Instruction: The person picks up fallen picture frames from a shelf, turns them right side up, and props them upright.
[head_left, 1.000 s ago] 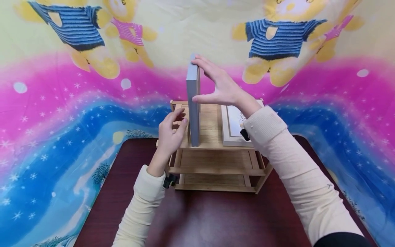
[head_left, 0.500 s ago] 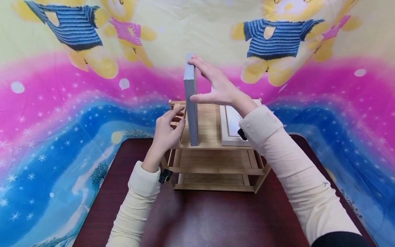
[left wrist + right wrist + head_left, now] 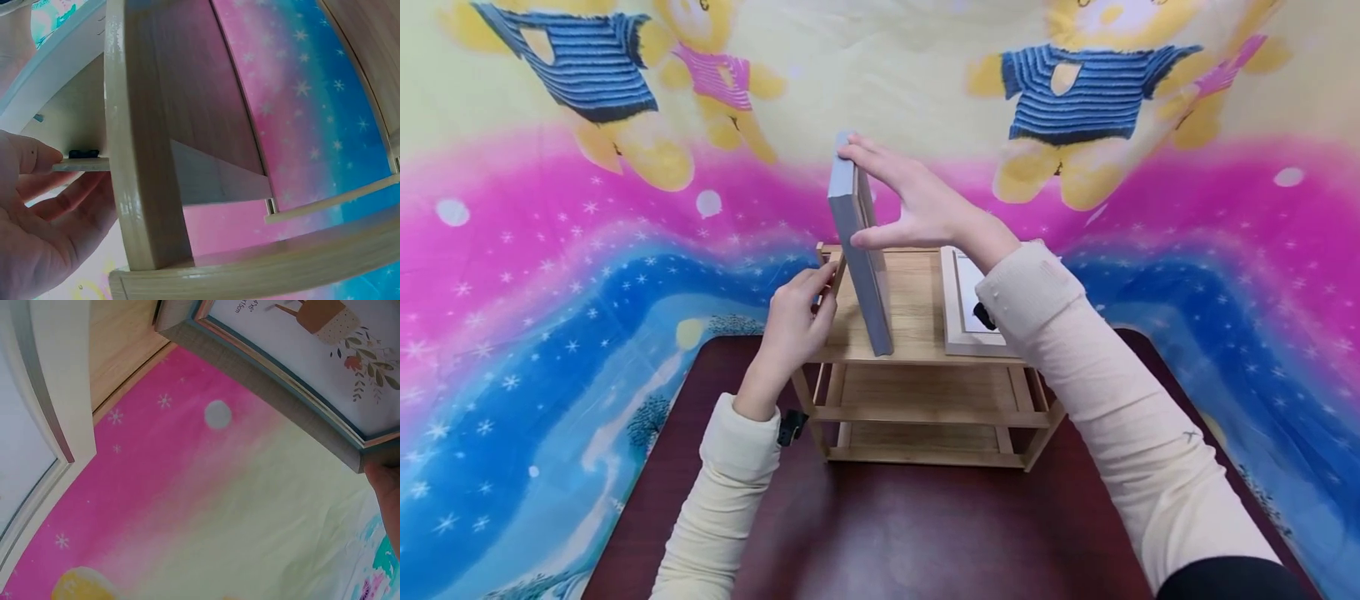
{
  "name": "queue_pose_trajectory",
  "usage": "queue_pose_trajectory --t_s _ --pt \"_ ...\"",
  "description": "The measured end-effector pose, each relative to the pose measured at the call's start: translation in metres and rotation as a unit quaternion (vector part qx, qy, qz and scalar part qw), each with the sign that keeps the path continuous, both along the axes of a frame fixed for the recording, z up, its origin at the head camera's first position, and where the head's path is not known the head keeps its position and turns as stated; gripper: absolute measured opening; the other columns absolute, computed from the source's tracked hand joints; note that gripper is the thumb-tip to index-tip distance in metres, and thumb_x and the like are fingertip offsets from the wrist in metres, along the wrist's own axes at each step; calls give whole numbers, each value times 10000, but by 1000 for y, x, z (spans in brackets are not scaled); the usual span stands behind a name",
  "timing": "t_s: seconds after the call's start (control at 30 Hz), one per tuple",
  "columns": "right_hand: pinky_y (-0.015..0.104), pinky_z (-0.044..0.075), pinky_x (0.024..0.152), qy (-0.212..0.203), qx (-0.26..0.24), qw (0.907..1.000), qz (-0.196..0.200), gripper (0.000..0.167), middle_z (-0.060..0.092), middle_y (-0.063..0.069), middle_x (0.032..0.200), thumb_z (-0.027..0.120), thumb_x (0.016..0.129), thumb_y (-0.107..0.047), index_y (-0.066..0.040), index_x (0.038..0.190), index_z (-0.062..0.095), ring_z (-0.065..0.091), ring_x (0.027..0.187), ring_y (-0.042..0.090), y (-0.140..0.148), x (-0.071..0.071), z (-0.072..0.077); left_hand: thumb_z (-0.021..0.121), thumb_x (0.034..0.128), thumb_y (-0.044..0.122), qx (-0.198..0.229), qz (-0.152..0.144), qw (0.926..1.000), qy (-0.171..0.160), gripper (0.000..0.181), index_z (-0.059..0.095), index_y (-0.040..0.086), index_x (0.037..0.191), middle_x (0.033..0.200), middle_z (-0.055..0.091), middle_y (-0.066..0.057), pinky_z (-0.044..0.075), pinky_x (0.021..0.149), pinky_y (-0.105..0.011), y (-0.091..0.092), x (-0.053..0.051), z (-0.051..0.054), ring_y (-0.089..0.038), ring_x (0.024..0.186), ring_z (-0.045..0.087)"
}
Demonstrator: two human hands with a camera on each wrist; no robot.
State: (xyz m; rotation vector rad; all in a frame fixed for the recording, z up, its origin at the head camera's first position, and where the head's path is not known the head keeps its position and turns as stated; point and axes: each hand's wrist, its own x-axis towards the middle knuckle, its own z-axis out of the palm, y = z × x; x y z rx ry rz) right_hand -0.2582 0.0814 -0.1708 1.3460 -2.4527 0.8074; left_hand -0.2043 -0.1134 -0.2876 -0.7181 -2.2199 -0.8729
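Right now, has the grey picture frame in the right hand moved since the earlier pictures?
Yes. Against the wooden shelf in the head view, the top of the grey picture frame has tipped left; its lower front corner has hardly moved.

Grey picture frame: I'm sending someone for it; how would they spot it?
On the dark red table stands a wooden rack. On its top shelf, held by the right hand, is the grey picture frame. It stands tilted, whereas the pale frame to its right lies flat.
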Motion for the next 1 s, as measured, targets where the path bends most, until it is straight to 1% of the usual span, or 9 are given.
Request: queue_pose_trajectory --t_s 0.17,0.37,0.47,0.57,0.73,0.77,0.83,0.93,1.0 --pt "375 163 1080 8 274 9996 -8 846 150 83 1505 683 731 -357 -87 1427 285 131 1364 138 1 -2 5 517 844 -49 -53 21 9998 206 328 576 -82 1165 947 621 -201 433 527 -337 3 -2 -3 -250 681 548" --pt "398 184 1073 44 644 9979 54 843 170 96 1500 676 727 -392 -106 1426 301 136 1366 162 -2 -4 7 524 830 -85 -48 -57 9998 200 326 579 -97 1151 959 626 -219 427 539 -350 4 -4 -7 -262 655 532" --pt "404 183 1075 39 763 9971 21 848 161 84 1504 678 736 -415 -120 1431 291 126 1368 159 -3 -3 8 532 828 -86 -38 -32 9998 196 327 580 -95 1151 958 629 -220 444 558 -359 4 -6 -9 -268 671 544" --pt "413 171 1078 1 855 9963 -35 881 142 50 1511 697 729 -446 -158 1443 268 111 1367 138 -1 -3 8 526 833 -87 106 -31 9998 156 331 582 -74 1159 958 633 -214 468 572 -359 4 -7 -10 -274 712 582" --pt "400 160 1082 -119 891 9959 72 957 122 26 1516 753 683 -459 -205 1452 244 82 1363 95 3 -6 8 499 853 -86 477 -186 9986 116 340 565 -20 1180 963 645 -203 534 684 -365 2 -9 -11 -284 858 638" --pt "398 159 1082 -146 875 9960 97 966 120 22 1516 761 675 -456 -207 1452 244 80 1362 91 3 -6 8 498 851 -88 521 -218 9983 146 344 567 -16 1180 965 646 -202 535 700 -374 2 -10 -12 -286 867 639" --pt "397 156 1081 -169 839 9962 136 979 115 23 1516 772 665 -452 -207 1452 244 78 1362 95 4 -8 7 505 844 -91 481 -172 9982 308 348 591 -6 1171 955 650 -197 532 689 -368 0 -12 -13 -275 839 639" --pt "399 151 1081 -133 760 9969 149 988 121 34 1515 783 655 -445 -199 1450 250 85 1364 120 3 -10 4 516 818 -95 292 27 9976 623 357 622 0 1146 909 657 -172 499 605 -353 -2 -12 -14 -253 728 614" --pt "400 150 1080 -60 726 9973 120 988 127 45 1512 786 654 -438 -184 1448 255 96 1365 145 1 -10 3 527 804 -92 153 199 9962 835 357 636 3 1130 876 658 -158 461 557 -366 -3 -13 -15 -255 675 591"
